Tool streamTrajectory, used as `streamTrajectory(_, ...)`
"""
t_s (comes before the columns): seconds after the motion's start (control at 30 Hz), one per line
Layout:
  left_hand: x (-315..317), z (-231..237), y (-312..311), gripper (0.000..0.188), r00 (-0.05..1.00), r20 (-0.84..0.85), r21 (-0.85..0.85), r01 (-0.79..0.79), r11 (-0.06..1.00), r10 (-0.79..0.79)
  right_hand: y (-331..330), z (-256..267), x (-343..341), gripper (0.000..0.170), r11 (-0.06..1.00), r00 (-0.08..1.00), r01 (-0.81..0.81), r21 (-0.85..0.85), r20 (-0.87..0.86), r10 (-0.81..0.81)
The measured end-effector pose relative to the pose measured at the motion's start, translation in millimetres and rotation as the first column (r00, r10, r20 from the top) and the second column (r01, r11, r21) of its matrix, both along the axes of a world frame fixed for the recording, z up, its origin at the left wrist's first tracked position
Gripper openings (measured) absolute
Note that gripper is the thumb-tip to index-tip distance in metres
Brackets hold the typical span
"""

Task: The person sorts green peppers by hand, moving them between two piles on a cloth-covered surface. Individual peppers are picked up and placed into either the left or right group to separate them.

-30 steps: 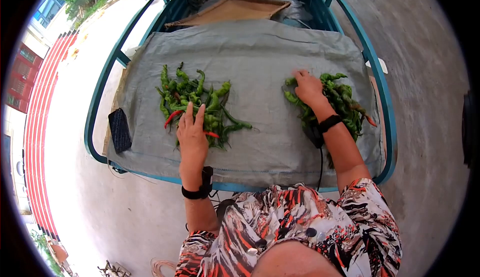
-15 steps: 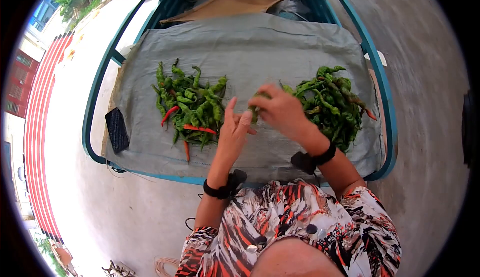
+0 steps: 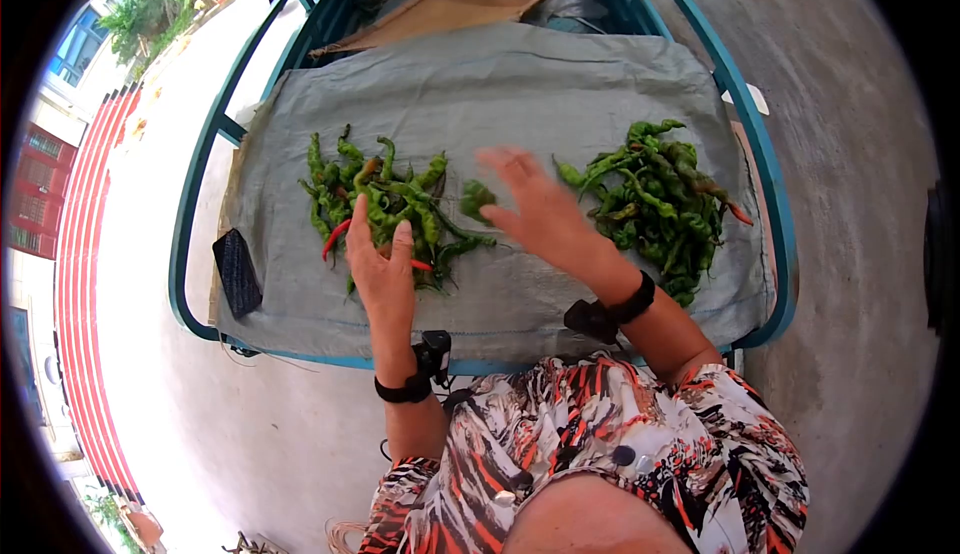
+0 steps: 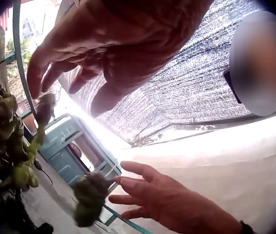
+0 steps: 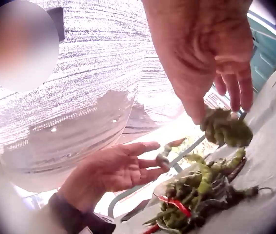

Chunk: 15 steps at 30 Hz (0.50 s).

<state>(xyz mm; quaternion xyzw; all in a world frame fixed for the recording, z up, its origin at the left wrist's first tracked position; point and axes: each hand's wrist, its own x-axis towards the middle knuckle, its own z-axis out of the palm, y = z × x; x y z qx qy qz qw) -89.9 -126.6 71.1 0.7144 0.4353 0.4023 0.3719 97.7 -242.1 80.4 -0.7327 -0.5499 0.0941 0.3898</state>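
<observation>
Over the near part of the left heap of green chilli peppers (image 3: pixel 420 209), my left hand (image 3: pixel 385 279) has its fingers extended and thumb apart. A small pepper (image 4: pixel 42 114) shows just below its fingertips in the left wrist view. Red peppers (image 3: pixel 338 239) lie in this heap, partly covered by the hand. My right hand (image 3: pixel 545 216), blurred, is between the two heaps with fingers spread. A crumpled green pepper (image 3: pixel 477 200) is just off its thumb and fingertips, above the cloth. The right heap of peppers (image 3: pixel 665 209) lies beyond that hand, with one reddish tip.
A grey woven cloth (image 3: pixel 540 84) covers the cart bed, edged by a teal metal rail (image 3: pixel 775 204). A dark patterned object (image 3: pixel 237 272) lies at the left edge. At the back is a tan board (image 3: pixel 460 9). Red-striped steps (image 3: pixel 90 284) are off to the left.
The hands came together mid-cloth, the right holding a green pepper, then parted. My left hand is back over the left heap; the right hand's fingers have spread, the pepper off their tips.
</observation>
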Motion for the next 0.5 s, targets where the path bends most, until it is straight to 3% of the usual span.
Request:
streamTrajectory(0.03,-6.0,-1.7,4.5,0.050,0.983,-0.181,0.123,0.026,0.992,-0.003,-0.2,6.1,4.8,0.054,1.000,0.995,0.015,0.002,0.094,-0.015)
streamTrajectory(0.07,-8.0,-4.0,4.1,0.049,0.982,-0.186,0.117,0.054,0.992,-0.031,-1.0,8.3,9.9,0.054,1.000,0.982,0.027,0.005,0.188,-0.028)
streamTrajectory(0.17,-14.4,-9.0,2.5,0.043,0.977,-0.186,0.120,0.124,0.985,-0.101,-14.8,-19.2,40.2,0.058,0.942,0.928,0.180,-0.283,0.366,-0.068)
streamTrajectory(0.2,-10.9,-4.3,-4.1,0.040,0.984,-0.123,-0.025,0.128,0.991,-0.130,-19.1,-25.4,48.5,0.059,0.878,0.914,0.262,-0.400,0.395,-0.093)
streamTrajectory(0.27,-7.4,-15.9,-9.1,0.037,0.970,-0.116,-0.052,0.207,0.977,-0.212,-31.7,-62.3,72.9,0.060,0.894,0.847,0.303,-0.330,0.523,-0.094)
streamTrajectory(0.37,5.8,-18.2,-25.2,0.035,0.946,-0.033,-0.135,0.315,0.939,-0.322,-34.8,-75.7,83.0,0.055,0.866,0.830,0.298,-0.401,0.557,-0.028)
streamTrajectory(0.5,12.7,-18.3,-38.4,0.036,0.840,0.010,-0.295,0.521,0.801,-0.542,-35.8,-72.9,80.9,0.058,0.921,0.926,0.201,-0.335,0.371,-0.067)
